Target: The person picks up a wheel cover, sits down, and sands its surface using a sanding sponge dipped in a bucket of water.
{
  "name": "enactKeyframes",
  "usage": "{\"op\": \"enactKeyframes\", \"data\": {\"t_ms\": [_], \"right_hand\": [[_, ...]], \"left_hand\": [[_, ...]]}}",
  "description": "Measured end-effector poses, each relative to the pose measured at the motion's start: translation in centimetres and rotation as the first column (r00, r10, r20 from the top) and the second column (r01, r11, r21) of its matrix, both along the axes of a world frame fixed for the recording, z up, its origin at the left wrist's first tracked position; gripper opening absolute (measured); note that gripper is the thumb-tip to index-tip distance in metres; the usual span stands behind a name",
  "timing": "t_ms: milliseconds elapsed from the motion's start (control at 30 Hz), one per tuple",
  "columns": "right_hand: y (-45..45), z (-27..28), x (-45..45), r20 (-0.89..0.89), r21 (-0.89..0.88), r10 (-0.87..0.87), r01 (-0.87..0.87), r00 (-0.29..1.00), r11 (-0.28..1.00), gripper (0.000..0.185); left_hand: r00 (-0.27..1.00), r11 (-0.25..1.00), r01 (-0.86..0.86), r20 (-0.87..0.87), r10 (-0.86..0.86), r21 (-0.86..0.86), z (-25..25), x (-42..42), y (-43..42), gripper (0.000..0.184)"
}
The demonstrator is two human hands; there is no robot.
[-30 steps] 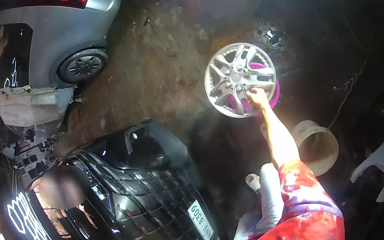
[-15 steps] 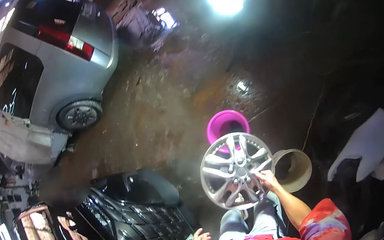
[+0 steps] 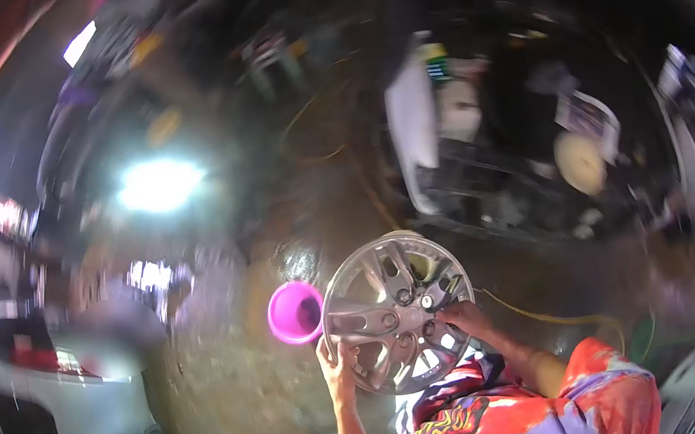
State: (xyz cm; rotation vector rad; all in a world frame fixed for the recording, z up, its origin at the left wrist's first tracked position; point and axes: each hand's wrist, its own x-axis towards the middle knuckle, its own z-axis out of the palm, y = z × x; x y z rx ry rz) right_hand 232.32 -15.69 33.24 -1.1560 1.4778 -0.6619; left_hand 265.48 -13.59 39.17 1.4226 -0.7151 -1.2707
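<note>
A silver alloy wheel rim [image 3: 354, 324] without a tyre hangs in front of my body, its spoked face turned up toward me. My left hand [image 3: 340, 371] is closed on the rim's lower left edge. Near the hub, my right hand [image 3: 468, 321] grips a spoke; part of its fingers is hidden in the gap. A pink bucket [image 3: 275, 317] stands on the floor just beyond the rim's left side.
A silver car [image 3: 96, 425] stands at the lower left. A yellow cable [image 3: 552, 321] runs along the wet floor on the right. Beyond it are a white body panel [image 3: 415, 139] and blurred clutter. A bright light [image 3: 161, 185] reflects ahead.
My left hand, free and open before, now grips the wheel rim's edge. My view has swung to the right, with the rim still in my right hand.
</note>
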Motion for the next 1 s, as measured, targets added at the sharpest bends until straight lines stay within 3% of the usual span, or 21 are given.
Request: {"op": "enactKeyframes", "data": {"t_ms": [33, 100, 200, 267, 367, 433, 467, 500, 533, 567, 600, 633, 700, 767, 800, 833, 900, 967, 1000], "right_hand": [[2.2, 1.0, -1.5, -0.012, -0.028, -0.064, 0.064, 0.998, 0.998, 0.042], [7.4, 2.9, -3.5, -0.032, -0.085, -0.206, 0.202, 0.978, 0.976, 0.044], [12.5, 3.9, -5.6, 0.208, -0.085, -0.443, 0.468, 0.872, 0.88, 0.043], [14.9, 2.7, -5.8, 0.269, -0.074, -0.544, 0.58, 0.795, 0.811, 0.044], [20.9, 3.4, -10.7, 0.339, -0.087, -0.702, 0.763, 0.627, 0.64, 0.049], [24.6, 2.8, -18.9, 0.36, -0.07, -0.732, 0.799, 0.579, 0.597, 0.047], [26.6, 2.6, -21.7, 0.367, -0.087, -0.757, 0.83, 0.541, 0.551, 0.047], [28.1, 2.3, -24.7, 0.381, -0.101, -0.778, 0.859, 0.499, 0.501, 0.047], [31.5, 1.7, -28.0, 0.25, -0.146, -0.802, 0.84, 0.542, 0.522, 0.042], [34.5, 4.3, -30.2, 0.327, -0.082, -0.829, 0.888, 0.453, 0.453, 0.038], [36.8, 4.8, -32.1, 0.37, -0.046, -0.874, 0.946, 0.315, 0.321, 0.038], [39.3, 5.5, -34.7, 0.395, -0.018, -0.899, 0.98, 0.188, 0.197, 0.039], [41.7, 5.4, -39.5, 0.151, -0.123, -0.988, 0.992, 0.038, 0.02, 0.036], [42.3, 4.6, -44.7, 0.178, -0.175, -0.984, 0.984, -0.001, -0.032, 0.036], [42.3, 7.6, -46.4, 0.216, -0.237, -0.976, 0.968, -0.025, -0.077, 0.033], [43.0, 8.4, -48.5, 0.082, -0.341, -0.996, 0.94, 0.017, -0.012, 0.033], [45.1, 8.0, -51.8, 0.111, -0.295, -0.994, 0.955, 0.014, -0.019, 0.033], [47.0, 7.3, -54.2, 0.355, -0.218, -0.93, 0.959, -0.095, -0.182, 0.033], [48.2, 7.3, -55.3, 0.309, -0.195, -0.942, 0.961, -0.129, -0.195, 0.033]], "left_hand": [[0.999, 0.994, 0.032, -0.01, -0.033, -0.102, 0.4, -1.8, 0.1, 0.064], [0.997, 0.99, 0.073, 0.037, -0.069, -0.122, 3.2, -5.5, 1.2, 0.058], [0.884, 0.884, 0.447, 0.217, -0.413, -0.136, 6.9, -8.6, 0.5, 0.045], [0.817, 0.811, 0.566, 0.23, -0.528, -0.147, 9.5, -10.4, 0.9, 0.036], [0.73, 0.706, 0.681, 0.256, -0.634, -0.194, 13.1, -19.8, 4.4, 0.027], [0.697, 0.667, 0.717, 0.213, -0.685, -0.202, 16.2, -31.6, 6.8, 0.025], [0.659, 0.631, 0.748, 0.121, -0.742, -0.208, 14.5, -34.9, 7.3, 0.033], [0.627, 0.588, 0.778, 0.198, -0.754, -0.223, 12.7, -39.4, 7.2, 0.037], [0.586, 0.545, 0.81, 0.291, -0.756, -0.216, 11.1, -43.0, 7.9, 0.04], [0.541, 0.505, 0.84, 0.38, -0.75, -0.198, 10.5, -45.4, 9.4, 0.044], [0.525, 0.495, 0.851, 0.271, -0.807, -0.176, 12.7, -49.2, 11.8, 0.051], [0.484, 0.449, 0.875, 0.3, -0.822, -0.181, 12.5, -51.8, 12.8, 0.05], [0.426, 0.382, 0.904, 0.339, -0.839, -0.192, 11.8, -57.4, 14.1, 0.049], [0.356, 0.333, 0.935, 0.307, -0.883, -0.125, 13.4, -62.7, 15.7, 0.05], [0.332, 0.311, 0.943, 0.326, -0.885, -0.114, 12.6, -65.0, 16.1, 0.05], [0.306, 0.29, 0.952, 0.347, -0.887, -0.097, 11.7, -67.0, 16.5, 0.051], [0.257, 0.24, 0.966, 0.323, -0.911, -0.091, 10.3, -71.3, 17.5, 0.053], [0.226, 0.208, 0.974, 0.286, -0.931, -0.091, 10.3, -75.6, 17.5, 0.053], [0.237, 0.224, 0.971, 0.263, -0.935, -0.079, 11.0, -78.0, 17.9, 0.053]]}}
